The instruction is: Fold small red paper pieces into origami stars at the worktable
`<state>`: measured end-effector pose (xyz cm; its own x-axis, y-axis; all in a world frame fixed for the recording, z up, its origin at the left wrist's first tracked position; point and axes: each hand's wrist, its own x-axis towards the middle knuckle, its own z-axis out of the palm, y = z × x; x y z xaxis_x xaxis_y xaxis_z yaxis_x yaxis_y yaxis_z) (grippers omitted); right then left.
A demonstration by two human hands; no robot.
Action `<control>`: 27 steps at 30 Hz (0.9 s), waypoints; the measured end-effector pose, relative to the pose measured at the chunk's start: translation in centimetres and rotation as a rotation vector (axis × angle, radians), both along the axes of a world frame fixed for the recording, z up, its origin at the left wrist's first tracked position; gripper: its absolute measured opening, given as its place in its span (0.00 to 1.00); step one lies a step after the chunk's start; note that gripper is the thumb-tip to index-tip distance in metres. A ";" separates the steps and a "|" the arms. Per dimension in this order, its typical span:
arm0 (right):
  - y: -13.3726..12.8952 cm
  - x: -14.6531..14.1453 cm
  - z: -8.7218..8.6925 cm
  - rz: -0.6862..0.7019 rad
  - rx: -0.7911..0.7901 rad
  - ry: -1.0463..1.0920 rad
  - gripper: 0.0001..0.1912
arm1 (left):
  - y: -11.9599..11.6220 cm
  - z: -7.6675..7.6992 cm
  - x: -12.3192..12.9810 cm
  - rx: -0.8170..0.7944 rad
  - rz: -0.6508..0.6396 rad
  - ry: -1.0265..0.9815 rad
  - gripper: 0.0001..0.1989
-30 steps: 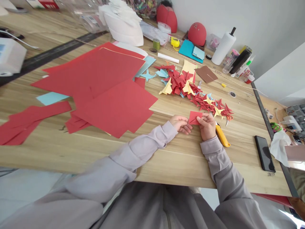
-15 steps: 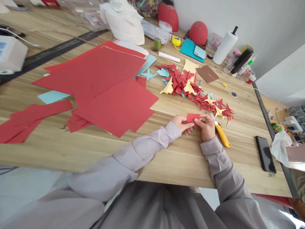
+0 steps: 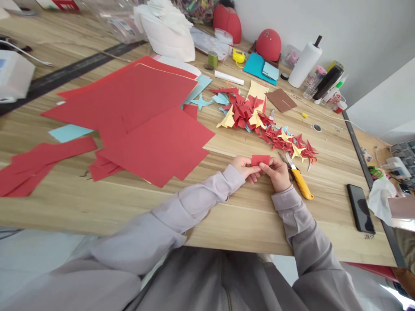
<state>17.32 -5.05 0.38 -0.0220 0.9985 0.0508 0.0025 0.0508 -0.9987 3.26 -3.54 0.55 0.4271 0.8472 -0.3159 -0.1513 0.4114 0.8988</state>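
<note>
A small red piece of paper (image 3: pixel 260 159) is held up between my two hands, its lower edge partly covered by fingers. My left hand (image 3: pixel 245 167) pinches its left side. On the right side, my right hand (image 3: pixel 277 173) grips it with thumb and fingers. Just right of that hand lies a yellow utility knife (image 3: pixel 302 183), with dark scissors (image 3: pixel 286 163) partly hidden beneath it. Beyond my hands spreads a pile of folded red, yellow and blue paper stars (image 3: pixel 246 111).
Large red paper sheets (image 3: pixel 155 142) cover the table's left middle, with red strips (image 3: pixel 29 168) farther left. A black phone (image 3: pixel 360 208) lies near the right edge. Along the back stand a white bottle (image 3: pixel 304 65), a red pincushion (image 3: pixel 269 45) and a yellow tape measure (image 3: pixel 238 56).
My right hand has shifted slightly left, and its thumb has moved down and left along the red paper. More of the paper and of the scissors shows now.
</note>
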 end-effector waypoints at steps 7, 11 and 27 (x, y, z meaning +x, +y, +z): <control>0.0 0.4 -0.6 -0.025 -0.014 0.044 0.19 | -0.1 0.2 0.0 0.003 -0.007 0.006 0.08; 0.1 0.6 -0.7 -0.019 -0.003 0.033 0.19 | -0.2 -0.2 0.1 0.011 0.008 -0.027 0.10; 0.0 0.2 -0.6 0.051 -0.017 -0.084 0.20 | -0.6 -0.3 0.4 0.163 0.179 -0.090 0.15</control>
